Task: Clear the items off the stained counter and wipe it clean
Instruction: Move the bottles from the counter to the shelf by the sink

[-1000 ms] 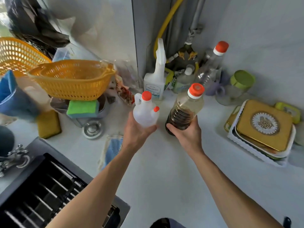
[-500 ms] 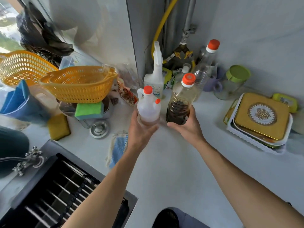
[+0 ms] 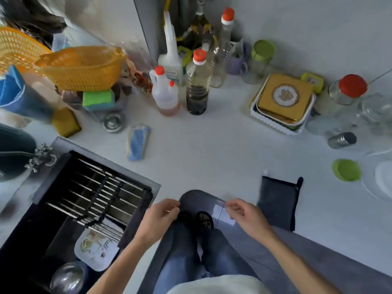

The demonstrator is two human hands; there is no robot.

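The white counter (image 3: 212, 149) runs from the sink to the right wall. At its back stand a small white jug (image 3: 164, 96) with a red cap and, just right of it, a bottle of dark liquid (image 3: 198, 85) with an orange cap. A dark grey cloth (image 3: 277, 204) lies flat near the front edge. A blue cloth (image 3: 137, 142) lies beside the sink. My left hand (image 3: 161, 217) and my right hand (image 3: 244, 213) hover at the front edge over my legs, fingers loosely curled, holding nothing I can make out.
A black sink (image 3: 84, 209) with a rack fills the lower left. Orange baskets (image 3: 82, 66), a green sponge (image 3: 97, 98) and a yellow sponge (image 3: 65, 122) crowd the left. On the right are a gold tin (image 3: 284, 98), a red-lidded jar (image 3: 347, 88), a metal cup (image 3: 341, 140) and a green lid (image 3: 346, 169).
Both hands let go of the white jug and the dark bottle, which now stand at the back of the counter. The hands have drawn back to the front edge.
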